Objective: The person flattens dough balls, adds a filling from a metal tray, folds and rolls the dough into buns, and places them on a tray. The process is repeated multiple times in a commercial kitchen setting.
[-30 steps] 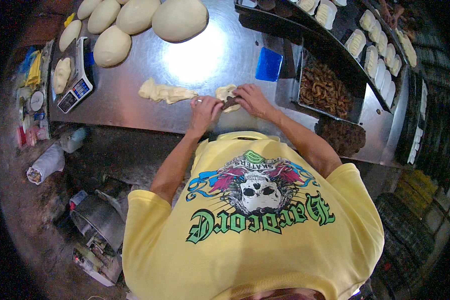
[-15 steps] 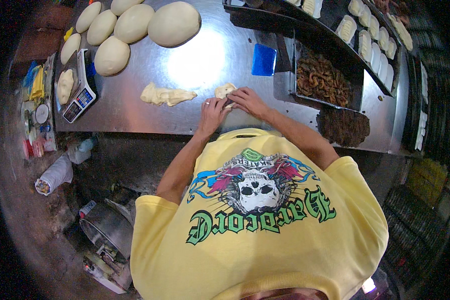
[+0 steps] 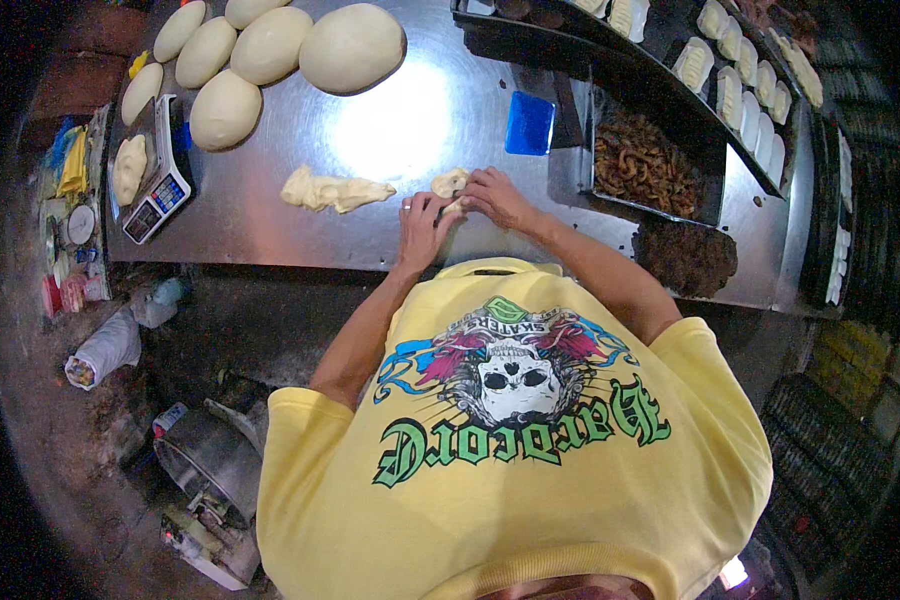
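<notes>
Both the left hand (image 3: 422, 222) and the right hand (image 3: 495, 195) close their fingers on a small pale dough piece (image 3: 450, 184), right of the long torn dough strip (image 3: 332, 190).

The pale cream dough piece (image 3: 452, 186) and the cream strip of dough (image 3: 335, 190) to its left lie on a shiny silver-grey steel table (image 3: 270, 225). At the far left sit off-white dough balls (image 3: 270, 45), and a bright blue square (image 3: 529, 123) lies to the far right beside a tray of reddish-brown filling (image 3: 642, 165). Nearest, the yellow shirt (image 3: 510, 480) bears a white skull with pink and blue flourishes and green lettering.
</notes>
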### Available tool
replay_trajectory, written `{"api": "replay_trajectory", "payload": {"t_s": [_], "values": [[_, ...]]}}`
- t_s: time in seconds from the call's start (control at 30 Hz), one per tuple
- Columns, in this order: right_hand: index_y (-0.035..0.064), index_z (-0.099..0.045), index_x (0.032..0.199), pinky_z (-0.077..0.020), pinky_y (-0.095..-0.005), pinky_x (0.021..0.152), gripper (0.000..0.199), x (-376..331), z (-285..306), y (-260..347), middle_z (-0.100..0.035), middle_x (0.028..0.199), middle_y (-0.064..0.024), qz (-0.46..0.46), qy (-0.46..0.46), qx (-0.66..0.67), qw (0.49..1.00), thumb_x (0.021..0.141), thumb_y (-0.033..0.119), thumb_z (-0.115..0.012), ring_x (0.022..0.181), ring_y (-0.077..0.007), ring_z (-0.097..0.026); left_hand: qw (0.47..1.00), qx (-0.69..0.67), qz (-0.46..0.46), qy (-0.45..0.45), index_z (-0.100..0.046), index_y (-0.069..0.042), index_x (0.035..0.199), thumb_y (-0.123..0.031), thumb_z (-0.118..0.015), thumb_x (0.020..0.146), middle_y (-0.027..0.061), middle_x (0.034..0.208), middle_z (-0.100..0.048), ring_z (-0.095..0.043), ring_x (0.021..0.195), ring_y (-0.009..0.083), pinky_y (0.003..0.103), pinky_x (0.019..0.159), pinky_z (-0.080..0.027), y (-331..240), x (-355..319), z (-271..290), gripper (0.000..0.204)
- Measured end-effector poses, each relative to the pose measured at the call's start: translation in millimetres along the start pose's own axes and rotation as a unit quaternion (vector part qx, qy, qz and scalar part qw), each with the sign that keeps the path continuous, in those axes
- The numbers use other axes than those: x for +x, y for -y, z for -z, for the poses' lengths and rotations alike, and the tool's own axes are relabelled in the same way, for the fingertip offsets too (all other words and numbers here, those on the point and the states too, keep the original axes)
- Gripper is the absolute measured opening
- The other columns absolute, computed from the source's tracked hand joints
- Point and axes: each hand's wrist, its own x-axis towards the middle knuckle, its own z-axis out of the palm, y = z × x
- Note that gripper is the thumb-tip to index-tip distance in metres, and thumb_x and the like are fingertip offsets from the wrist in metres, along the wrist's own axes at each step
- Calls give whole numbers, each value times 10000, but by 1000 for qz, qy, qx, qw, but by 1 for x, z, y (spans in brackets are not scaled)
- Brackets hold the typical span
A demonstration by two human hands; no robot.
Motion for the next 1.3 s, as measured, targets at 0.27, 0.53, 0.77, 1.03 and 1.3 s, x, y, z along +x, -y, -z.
{"api": "replay_trajectory", "payload": {"t_s": [0.27,0.53,0.77,1.03,1.3], "values": [[122,-644,948,-378,-486,847,440,57,24,-11,-638,1027,-71,-189,153,71,967,818,530,-747,1021,-269,-574,974,120,178,72,-707,-158,1017,-395,-761,841,108,1089,-583,-525,1083,363,534,915,-372,12,31,-1,300],[159,-618,993,-366,-497,806,537,60,15,-11,-614,1007,-115,-170,-59,-97,979,722,590,-786,1040,-331,-538,983,94,148,59,-666,-190,1060,-367,-759,843,88,1187,-533,-497,1124,358,535,926,-360,21,44,5,295],[186,-649,1215,-399,-470,853,488,53,20,-48,-568,1122,-111,-126,-10,69,990,836,478,-746,1018,-337,-524,996,24,89,22,-634,-122,1064,-282,-655,940,119,1021,-635,-562,998,342,513,879,-405,20,41,-5,204],[310,-540,1452,-435,-513,895,661,43,26,-20,-563,1230,-156,-90,29,-7,995,847,516,-710,1066,-381,-527,967,-213,131,56,-425,-32,1265,-113,-583,982,185,964,-647,-651,872,335,439,758,-504,20,44,-14,334],[75,-614,1076,-420,-461,829,357,26,35,12,-586,1049,-125,-111,65,188,974,856,327,-739,989,-287,-533,948,-249,166,110,-295,-54,1492,-40,-551,984,203,1141,-559,-588,1030,311,422,915,-482,12,29,-19,569]]}}
